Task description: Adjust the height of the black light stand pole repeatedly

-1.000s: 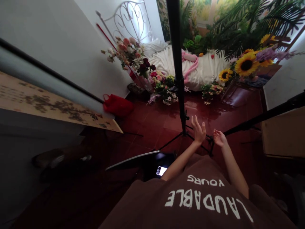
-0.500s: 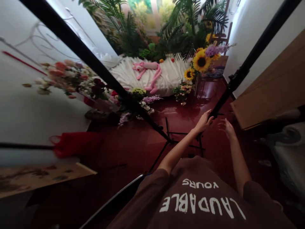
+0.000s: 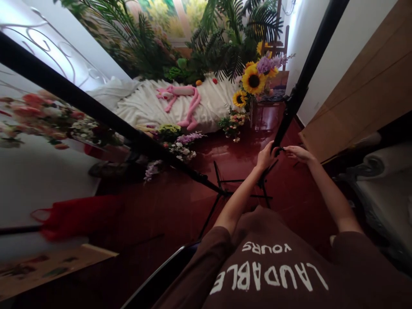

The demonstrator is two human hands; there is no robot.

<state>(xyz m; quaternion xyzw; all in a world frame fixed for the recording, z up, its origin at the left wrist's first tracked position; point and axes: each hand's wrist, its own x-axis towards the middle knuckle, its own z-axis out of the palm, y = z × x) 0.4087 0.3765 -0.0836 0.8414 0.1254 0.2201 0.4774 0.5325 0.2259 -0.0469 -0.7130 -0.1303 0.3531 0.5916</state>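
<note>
A black stand pole (image 3: 292, 101) slants down from the upper right to dark tripod legs on the red floor. My left hand (image 3: 266, 157) is wrapped round its lower part, beside a joint. From the right, my right hand (image 3: 296, 153) pinches a small black knob (image 3: 279, 149) that sticks out of the pole at the same height. A second black stand (image 3: 138, 139) crosses the view from the upper left, its legs on the floor left of my arms. Neither hand touches it.
A pink plush toy (image 3: 182, 91) lies on a white cloth (image 3: 212, 109) ahead. Sunflowers (image 3: 254, 80) stand by its right end, pink flowers (image 3: 34, 105) at left. A brown board (image 3: 354, 94) leans at right, near a rolled white sheet (image 3: 375, 165). A red bag (image 3: 74, 214) is at lower left.
My right hand has come in from the right and closed on the knob. My left hand is still on the pole. The view has shifted, so the scene sits further left.
</note>
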